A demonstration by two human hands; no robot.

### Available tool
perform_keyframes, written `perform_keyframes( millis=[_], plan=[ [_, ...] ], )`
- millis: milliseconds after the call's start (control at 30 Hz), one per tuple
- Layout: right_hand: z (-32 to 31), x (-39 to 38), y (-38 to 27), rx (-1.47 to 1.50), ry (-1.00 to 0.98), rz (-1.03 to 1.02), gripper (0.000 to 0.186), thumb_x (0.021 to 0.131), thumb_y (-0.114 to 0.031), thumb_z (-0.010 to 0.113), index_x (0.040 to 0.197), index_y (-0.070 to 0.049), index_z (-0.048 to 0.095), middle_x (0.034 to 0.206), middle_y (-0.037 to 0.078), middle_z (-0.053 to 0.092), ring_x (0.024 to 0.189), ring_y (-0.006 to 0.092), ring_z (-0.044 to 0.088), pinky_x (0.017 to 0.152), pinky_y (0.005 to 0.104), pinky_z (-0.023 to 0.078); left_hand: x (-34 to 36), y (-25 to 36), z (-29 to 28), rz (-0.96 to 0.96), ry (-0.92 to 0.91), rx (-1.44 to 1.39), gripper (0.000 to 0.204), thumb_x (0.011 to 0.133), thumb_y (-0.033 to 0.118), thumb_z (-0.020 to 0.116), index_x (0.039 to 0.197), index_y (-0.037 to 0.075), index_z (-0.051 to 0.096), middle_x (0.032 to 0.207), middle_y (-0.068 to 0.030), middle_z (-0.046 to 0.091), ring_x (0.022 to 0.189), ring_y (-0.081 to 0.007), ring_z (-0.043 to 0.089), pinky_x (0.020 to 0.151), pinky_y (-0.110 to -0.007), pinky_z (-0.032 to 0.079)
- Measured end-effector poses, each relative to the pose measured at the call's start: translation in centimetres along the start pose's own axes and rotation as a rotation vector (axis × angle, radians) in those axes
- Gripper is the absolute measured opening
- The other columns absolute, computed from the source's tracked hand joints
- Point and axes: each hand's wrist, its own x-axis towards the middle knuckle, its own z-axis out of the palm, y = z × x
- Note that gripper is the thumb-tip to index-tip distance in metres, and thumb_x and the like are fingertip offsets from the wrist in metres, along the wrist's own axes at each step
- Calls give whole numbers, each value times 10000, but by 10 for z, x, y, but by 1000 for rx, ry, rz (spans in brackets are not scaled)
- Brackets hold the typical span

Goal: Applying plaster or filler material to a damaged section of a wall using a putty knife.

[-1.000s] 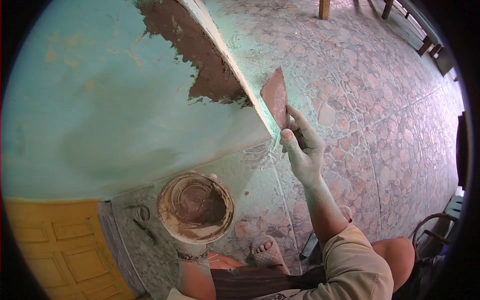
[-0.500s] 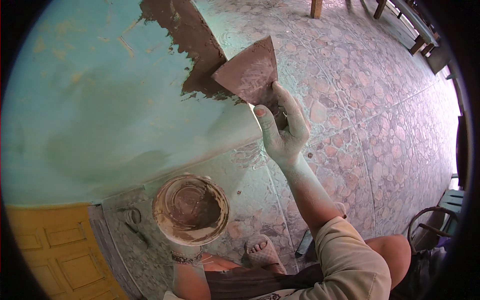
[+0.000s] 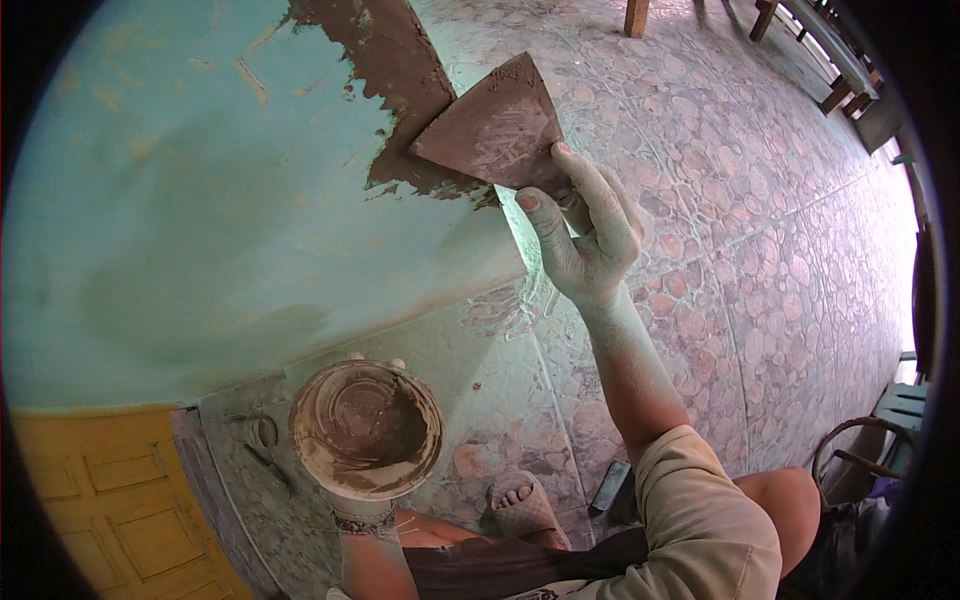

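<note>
My right hand (image 3: 592, 228), dusted pale, grips a putty knife (image 3: 497, 128) with a broad triangular blade smeared brown. The blade lies against the corner edge of a light green wall (image 3: 230, 230), over a patch of brown filler (image 3: 390, 60) with ragged borders. Lower left, my left hand (image 3: 362, 490) supports a round tub (image 3: 366, 428) from beneath and behind. Only some fingertips show past the tub's far rim. Brown filler coats the tub's inside, thickest at its right.
Stone-patterned floor (image 3: 700, 200) spreads to the right. A yellow panelled door (image 3: 120, 500) stands at lower left, near a dark tool (image 3: 265, 460) on the floor. My sandalled foot (image 3: 525, 505) is beside a small dark block (image 3: 610, 487). A wooden bench (image 3: 835, 50) is far right.
The putty knife has tilted, its blade swinging slightly left and up over the wall's edge, while my right hand moved right. The tub shifted a little left and down.
</note>
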Motion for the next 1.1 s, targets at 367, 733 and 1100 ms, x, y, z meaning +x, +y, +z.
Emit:
perform_keyframes(
  millis=[367,733,1100],
  plan=[
    [-9,-8,12,-45,105,7,423,741,-74,808,1121,23,648,872,117,683,684,133,622,558,247,505,5,-1,-3,7,-16,10,760,858,489,644,1443,120,329,1417,-275,371,1168,-471,454,892,-586,510],
    [-7,-1,-6,-31,34,-21,395,729,-79,812,1089,-1,669,835,101,681,679,154,629,593,267,505,11,-1,-18,51,22,39,746,856,496,639,1429,115,352,1399,-282,378,1142,-474,471,800,-557,571],
    [-22,-8,3,-68,140,95,400,729,-52,810,1093,23,660,785,94,674,651,115,609,558,245,492,10,-3,-4,-14,-17,-8,761,847,516,643,1431,122,355,1402,-276,392,1129,-458,479,834,-549,553]
  ],
)
